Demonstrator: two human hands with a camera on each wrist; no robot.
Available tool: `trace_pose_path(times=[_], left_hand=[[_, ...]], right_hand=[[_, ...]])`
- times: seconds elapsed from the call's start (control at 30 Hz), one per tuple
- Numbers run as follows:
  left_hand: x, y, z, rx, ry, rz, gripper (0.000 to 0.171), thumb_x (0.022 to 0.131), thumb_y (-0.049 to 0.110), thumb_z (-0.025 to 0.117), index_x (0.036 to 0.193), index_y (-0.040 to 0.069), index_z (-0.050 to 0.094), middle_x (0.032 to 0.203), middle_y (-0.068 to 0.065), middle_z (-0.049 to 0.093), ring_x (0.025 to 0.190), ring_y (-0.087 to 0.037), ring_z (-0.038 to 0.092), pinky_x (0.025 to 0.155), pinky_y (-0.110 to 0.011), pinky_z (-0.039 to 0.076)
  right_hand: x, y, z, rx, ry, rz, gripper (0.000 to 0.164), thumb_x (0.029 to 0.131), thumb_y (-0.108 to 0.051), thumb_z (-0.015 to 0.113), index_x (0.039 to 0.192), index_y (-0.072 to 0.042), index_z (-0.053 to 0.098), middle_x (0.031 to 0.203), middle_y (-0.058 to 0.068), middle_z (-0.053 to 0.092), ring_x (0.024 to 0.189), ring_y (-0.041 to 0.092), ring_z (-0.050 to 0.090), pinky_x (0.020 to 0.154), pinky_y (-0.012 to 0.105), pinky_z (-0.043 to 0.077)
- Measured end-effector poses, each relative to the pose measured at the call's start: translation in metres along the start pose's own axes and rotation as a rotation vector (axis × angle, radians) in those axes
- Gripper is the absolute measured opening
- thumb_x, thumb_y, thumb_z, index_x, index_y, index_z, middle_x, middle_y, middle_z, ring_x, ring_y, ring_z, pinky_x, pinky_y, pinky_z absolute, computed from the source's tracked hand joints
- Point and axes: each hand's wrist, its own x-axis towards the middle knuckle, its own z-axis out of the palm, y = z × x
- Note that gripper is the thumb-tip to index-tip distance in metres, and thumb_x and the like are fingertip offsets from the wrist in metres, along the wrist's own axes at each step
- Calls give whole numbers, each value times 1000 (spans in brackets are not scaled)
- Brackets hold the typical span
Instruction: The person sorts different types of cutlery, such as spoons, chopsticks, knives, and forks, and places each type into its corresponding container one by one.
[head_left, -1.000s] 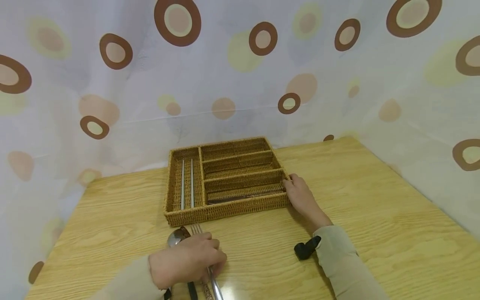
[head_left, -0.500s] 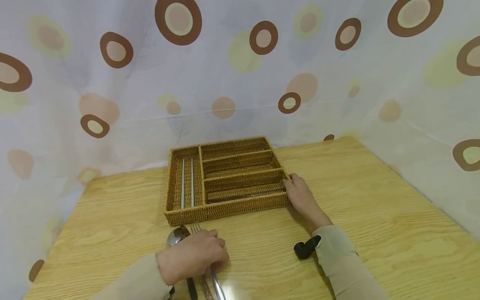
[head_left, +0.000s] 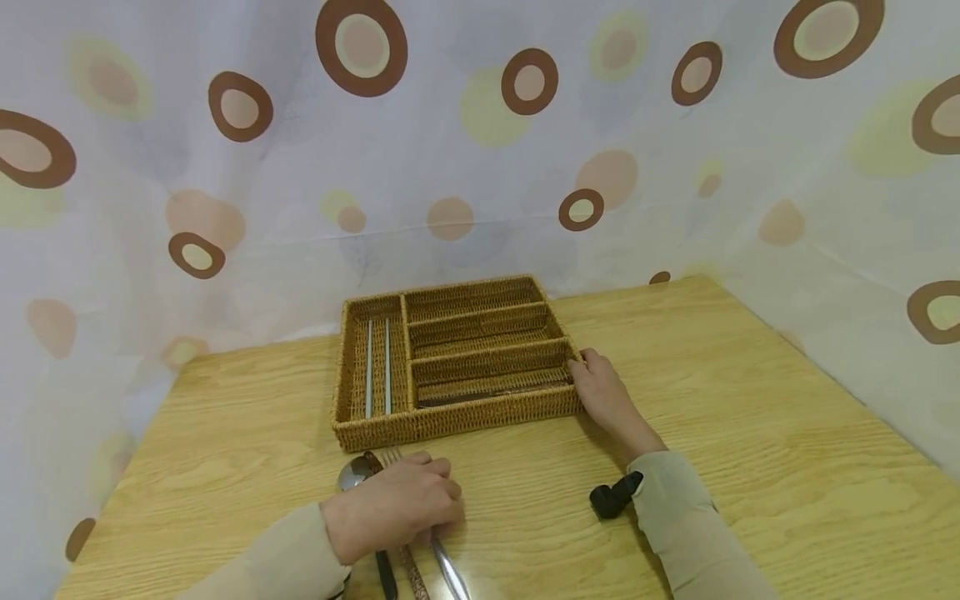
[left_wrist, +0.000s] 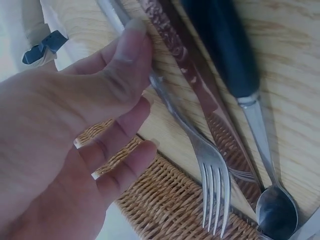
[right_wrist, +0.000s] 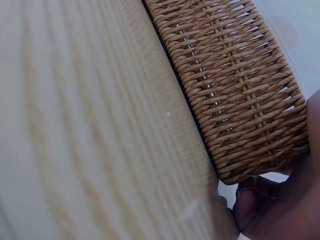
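My left hand (head_left: 405, 508) pinches a silver fork (left_wrist: 212, 175) by its handle between thumb and finger. Beside the fork on the table lie a copper-coloured knife (left_wrist: 192, 75) with a patterned handle and a spoon (left_wrist: 277, 212) with a dark handle. In the head view my left hand covers the middle of all three pieces. My right hand (head_left: 603, 392) grips the front right corner of a wicker cutlery tray (head_left: 480, 410), fingers over its rim. Two pale chopsticks (head_left: 387, 367) lie in the tray's left compartment. A thin dark piece (head_left: 495, 393), its kind unclear, lies in the front compartment.
The wooden table (head_left: 735, 433) reaches back to a white curtain (head_left: 450, 150) with brown and yellow circles, which also hangs at both sides. A black device (head_left: 615, 496) is strapped at my right cuff. The tray stands near the curtain.
My left hand has shifted slightly to the right, and the fork's handle end has moved right with it. The right hand keeps its place on the tray.
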Motion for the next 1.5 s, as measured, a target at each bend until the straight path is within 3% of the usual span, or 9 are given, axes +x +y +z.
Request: trace_pose_path(times=[0.23,0.6,0.77,0.9,1.13,1.37,1.5], left_hand=[[5,0,7,74,-3,16,28,64,20,80,67,29,53,73,20,53,66,-4,33,58,-16,28],[12,-1,7,89,-6,44,25,65,30,79,74,30,56,76,21,54,68,-1,35,61,-12,31],[15,0,6,38,-1,49,20,70,28,76,74,29,56,76,20,54,67,2,37,60,-13,31],[16,1,-5,-34,-16,57,19,71,29,76,80,29,60,77,21,56,66,7,39,60,-12,32],[22,-6,-34,-96,53,50,11,77,24,72,82,24,63,76,17,58,67,8,45,66,-8,42],[26,-11,-42,-163,16,16,9,78,15,70,82,19,63,77,13,59,65,7,47,60,-3,39],[29,-20,-48,-206,-6,-54,8,79,15,69,85,18,64,81,12,62,67,5,50,59,-5,41]], right_hand=[[-1,1,1,-3,20,-7,47,97,-28,28,124,9,39,119,30,46,112,42,42,93,58,37],[0,4,-1,-5,-1,12,47,99,-30,28,126,7,38,122,29,45,113,40,41,94,58,37],[-1,3,0,1,-11,16,49,99,-30,28,129,8,35,126,30,42,117,41,39,96,58,35],[-1,1,0,9,-23,26,50,99,-30,27,131,8,32,131,30,38,120,41,34,99,58,33],[-1,-1,-3,4,6,15,47,99,-30,29,127,7,37,124,29,43,115,40,40,96,58,36],[-1,1,-1,13,-18,22,51,99,-32,28,130,7,33,129,30,39,119,41,36,98,58,33],[-1,0,-1,12,-19,34,50,99,-33,27,130,6,34,128,28,40,118,39,37,97,57,34]])
